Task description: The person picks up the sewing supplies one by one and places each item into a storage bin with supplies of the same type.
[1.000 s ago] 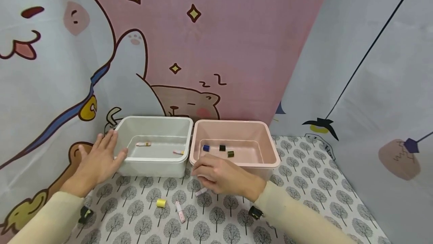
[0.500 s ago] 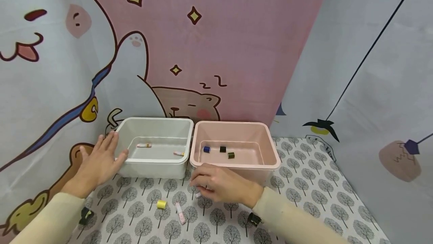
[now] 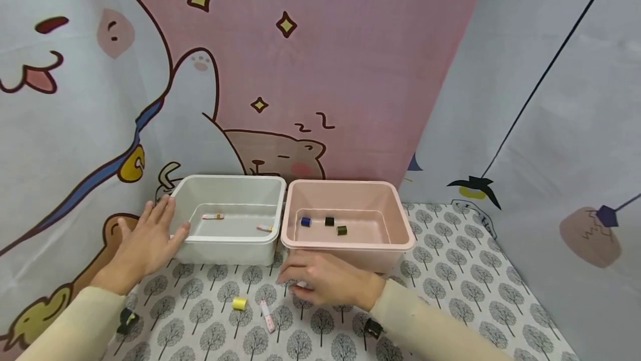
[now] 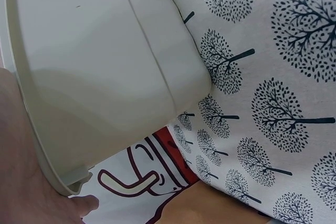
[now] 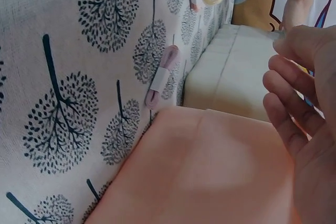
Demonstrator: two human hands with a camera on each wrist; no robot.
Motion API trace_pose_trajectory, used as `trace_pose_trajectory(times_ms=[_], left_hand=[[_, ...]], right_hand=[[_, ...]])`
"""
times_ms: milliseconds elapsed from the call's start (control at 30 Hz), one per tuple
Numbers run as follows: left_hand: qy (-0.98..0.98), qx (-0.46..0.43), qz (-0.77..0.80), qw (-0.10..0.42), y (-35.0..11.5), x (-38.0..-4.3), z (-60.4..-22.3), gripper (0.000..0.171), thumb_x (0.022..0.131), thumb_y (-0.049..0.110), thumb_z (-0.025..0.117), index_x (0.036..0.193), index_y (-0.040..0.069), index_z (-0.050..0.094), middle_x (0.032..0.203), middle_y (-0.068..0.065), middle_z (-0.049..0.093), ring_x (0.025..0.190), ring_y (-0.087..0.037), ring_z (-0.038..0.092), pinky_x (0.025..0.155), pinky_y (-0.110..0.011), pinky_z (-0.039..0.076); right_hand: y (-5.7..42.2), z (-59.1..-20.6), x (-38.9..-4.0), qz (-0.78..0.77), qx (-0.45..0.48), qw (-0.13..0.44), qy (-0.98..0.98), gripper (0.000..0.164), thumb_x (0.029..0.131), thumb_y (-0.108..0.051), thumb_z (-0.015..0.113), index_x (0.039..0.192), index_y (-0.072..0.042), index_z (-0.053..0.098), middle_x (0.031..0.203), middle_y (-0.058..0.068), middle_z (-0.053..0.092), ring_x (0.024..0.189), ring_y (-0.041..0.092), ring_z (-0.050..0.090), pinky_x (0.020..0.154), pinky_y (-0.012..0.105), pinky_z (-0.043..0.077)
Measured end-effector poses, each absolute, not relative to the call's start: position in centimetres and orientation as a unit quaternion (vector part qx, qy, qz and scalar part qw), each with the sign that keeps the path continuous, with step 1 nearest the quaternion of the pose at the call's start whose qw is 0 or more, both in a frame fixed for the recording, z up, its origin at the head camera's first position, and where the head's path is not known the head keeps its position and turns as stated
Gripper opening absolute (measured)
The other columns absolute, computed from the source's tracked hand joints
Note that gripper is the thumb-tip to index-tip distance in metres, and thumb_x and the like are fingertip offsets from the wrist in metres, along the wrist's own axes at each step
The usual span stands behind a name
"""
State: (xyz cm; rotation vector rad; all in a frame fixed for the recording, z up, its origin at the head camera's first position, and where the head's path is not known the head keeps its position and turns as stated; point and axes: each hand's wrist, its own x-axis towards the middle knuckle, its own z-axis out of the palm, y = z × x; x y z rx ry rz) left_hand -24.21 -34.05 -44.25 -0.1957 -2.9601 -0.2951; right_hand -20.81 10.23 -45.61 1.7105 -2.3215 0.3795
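Observation:
My left hand (image 3: 145, 247) rests with spread fingers on the left rim of a white plastic bin (image 3: 225, 251). In front of a pink bin (image 3: 350, 248), my right hand (image 3: 323, 280) hovers low, fingers loosely bent and holding nothing. Just below those fingers, a lilac thread skein (image 5: 163, 74) with a white paper band lies on the cloth, mostly hidden by the hand in the head view. Closer to me lie a pink skein (image 3: 267, 316) and a yellow thread spool (image 3: 239, 303).
Two banded skeins, one at left (image 3: 212, 216) and one at right (image 3: 264, 228), lie in the white bin. The pink bin holds a blue spool (image 3: 306, 221), a black spool (image 3: 329, 221) and a green spool (image 3: 341, 230). A printed curtain (image 3: 350, 72) hangs right behind both bins.
My right hand has come down and slightly toward me, away from the pink bin's rim and over the lilac skein. My left hand has stayed on the white bin.

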Motion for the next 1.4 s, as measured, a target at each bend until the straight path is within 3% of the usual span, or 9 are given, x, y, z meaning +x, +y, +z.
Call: trace_pose_trajectory(times_ms=[300,700,1100,1400], left_hand=[[-0.990,-0.064,-0.099,0.073,-34.1,-24.2,-44.3,0.096,0.122,0.065,0.032,0.183,-0.006,0.014,0.192,-0.034,0.010,0.174,-0.070,0.011,0.119,-0.106,-0.008],[-0.990,-0.061,-0.100,0.075,-34.1,-24.0,-44.2,0.096,0.122,0.065,0.033,0.183,-0.007,0.015,0.192,-0.035,0.012,0.174,-0.071,0.013,0.119,-0.106,-0.007],[-0.992,-0.059,-0.087,0.068,-33.9,-24.0,-44.1,0.095,0.122,0.064,0.033,0.183,-0.007,0.015,0.192,-0.035,0.012,0.173,-0.071,0.014,0.120,-0.107,-0.004],[-0.992,-0.057,-0.089,0.068,-33.9,-24.1,-44.1,0.096,0.122,0.065,0.032,0.183,-0.007,0.015,0.192,-0.035,0.011,0.174,-0.071,0.013,0.120,-0.106,-0.006]], right_hand=[[9.5,-46.6,-20.6,0.098,0.549,0.024,-0.830,0.042,0.111,-0.031,0.082,0.151,-0.022,0.075,0.157,-0.004,0.072,0.142,0.008,0.071,0.125,0.018,0.053],[8.0,-48.0,-20.8,0.091,0.566,-0.002,-0.820,0.055,0.113,-0.041,0.078,0.163,-0.022,0.065,0.161,-0.002,0.066,0.144,0.007,0.068,0.125,0.019,0.052],[6.9,-49.0,-20.3,0.072,0.548,-0.031,-0.833,0.073,0.108,-0.057,0.081,0.171,-0.030,0.056,0.171,-0.003,0.059,0.158,0.012,0.059,0.131,0.030,0.052],[6.8,-49.3,-20.2,0.064,0.558,-0.044,-0.826,0.072,0.108,-0.059,0.081,0.170,-0.033,0.057,0.173,-0.005,0.057,0.162,0.013,0.055,0.133,0.033,0.051]])
